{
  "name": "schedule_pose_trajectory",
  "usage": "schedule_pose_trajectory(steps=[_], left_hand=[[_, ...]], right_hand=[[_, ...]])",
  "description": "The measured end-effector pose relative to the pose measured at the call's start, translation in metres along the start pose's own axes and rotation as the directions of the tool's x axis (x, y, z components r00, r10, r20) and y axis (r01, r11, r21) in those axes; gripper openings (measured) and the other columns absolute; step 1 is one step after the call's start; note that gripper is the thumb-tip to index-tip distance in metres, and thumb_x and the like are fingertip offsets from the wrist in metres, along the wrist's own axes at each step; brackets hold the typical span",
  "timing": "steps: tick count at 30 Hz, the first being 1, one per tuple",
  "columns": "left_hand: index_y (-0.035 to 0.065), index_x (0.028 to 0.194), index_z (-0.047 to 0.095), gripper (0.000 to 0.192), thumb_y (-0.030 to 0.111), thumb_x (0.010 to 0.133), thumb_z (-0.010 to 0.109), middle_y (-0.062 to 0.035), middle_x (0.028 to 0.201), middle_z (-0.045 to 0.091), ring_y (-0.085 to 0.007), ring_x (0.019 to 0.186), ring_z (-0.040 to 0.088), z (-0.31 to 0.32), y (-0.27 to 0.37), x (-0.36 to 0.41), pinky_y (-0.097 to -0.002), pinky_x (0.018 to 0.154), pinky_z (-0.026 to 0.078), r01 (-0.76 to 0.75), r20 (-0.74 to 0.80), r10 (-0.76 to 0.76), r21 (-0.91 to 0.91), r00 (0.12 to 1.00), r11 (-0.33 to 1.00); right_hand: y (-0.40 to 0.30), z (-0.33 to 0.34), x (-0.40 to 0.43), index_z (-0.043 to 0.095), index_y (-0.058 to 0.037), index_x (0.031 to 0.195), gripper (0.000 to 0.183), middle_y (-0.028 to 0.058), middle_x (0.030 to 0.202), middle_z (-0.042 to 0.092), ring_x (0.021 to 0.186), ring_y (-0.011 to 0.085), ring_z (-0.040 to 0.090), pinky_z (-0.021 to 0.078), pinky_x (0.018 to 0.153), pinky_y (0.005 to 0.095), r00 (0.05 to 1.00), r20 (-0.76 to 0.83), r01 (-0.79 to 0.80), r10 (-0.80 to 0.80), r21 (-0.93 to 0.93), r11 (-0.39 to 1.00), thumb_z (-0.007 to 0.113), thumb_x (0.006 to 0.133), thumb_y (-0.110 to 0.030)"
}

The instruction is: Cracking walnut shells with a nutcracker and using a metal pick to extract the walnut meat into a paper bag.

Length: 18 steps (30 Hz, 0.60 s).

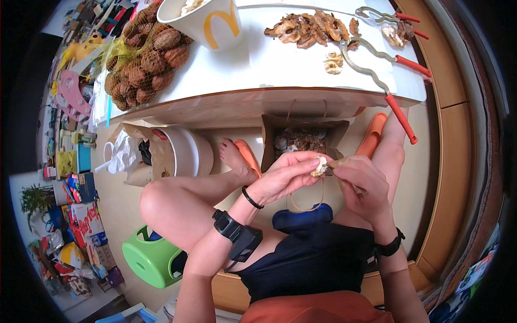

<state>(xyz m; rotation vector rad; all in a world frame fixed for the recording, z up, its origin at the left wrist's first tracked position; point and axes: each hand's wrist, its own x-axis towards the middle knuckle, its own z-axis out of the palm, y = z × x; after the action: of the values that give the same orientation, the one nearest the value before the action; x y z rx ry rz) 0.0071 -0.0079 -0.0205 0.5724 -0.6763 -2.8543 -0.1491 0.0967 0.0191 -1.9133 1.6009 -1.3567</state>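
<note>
Over the space between my knees, my left hand (288, 173) pinches a pale piece of walnut (318, 167) between thumb and fingers. My right hand (361, 183) grips a thin metal pick (330, 164), mostly covered by the fingers, its tip against the walnut piece. Just below and beyond both hands stands an open brown paper bag (268, 141) with shell fragments (303, 139) inside. On the white table, a walnut half (333, 63) lies near a pile of brown shell pieces (309, 29). A red-handled nutcracker (365, 72) rests spread, one handle past the edge.
A second nutcracker (381, 15) lies far right beside walnut pieces (394, 35). A net bag of walnuts (147, 64) and a white paper tub (202, 26) with pale pieces stand left. Below are a white bin (194, 151), a green stool (149, 262) and orange slippers (371, 135).
</note>
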Motion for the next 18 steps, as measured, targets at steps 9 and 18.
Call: schedule_pose_trajectory(steps=[9,18], left_hand=[[-0.0029,0.108,0.051,0.026,0.013,0.087,0.051,-0.0030,0.088,0.053,-0.0095,0.075,0.048,0.005,-0.003,0.002,-0.0194,0.069,0.043,0.005,-0.025,-0.006,-0.037,1.000,0.999],[-0.0001,0.106,0.051,0.021,0.011,0.087,0.050,-0.0036,0.087,0.053,-0.0105,0.072,0.048,0.003,-0.004,0.003,-0.0196,0.066,0.042,-0.020,-0.050,0.021,0.024,0.999,1.000]], right_hand=[[0.001,0.001,-0.003,0.055,0.0004,0.087,0.027,0.0122,0.082,0.058,0.075,0.0273,0.058,0.0473,0.067,0.0315,0.996,-0.060,-0.057,0.064,0.118,0.991,0.056,0.064,0.015],[0.001,-0.001,-0.003,0.055,0.0002,0.088,0.026,0.0130,0.083,0.058,0.075,0.0279,0.058,0.0478,0.068,0.0318,0.995,-0.058,-0.076,0.083,0.111,0.991,0.057,0.065,0.014]])
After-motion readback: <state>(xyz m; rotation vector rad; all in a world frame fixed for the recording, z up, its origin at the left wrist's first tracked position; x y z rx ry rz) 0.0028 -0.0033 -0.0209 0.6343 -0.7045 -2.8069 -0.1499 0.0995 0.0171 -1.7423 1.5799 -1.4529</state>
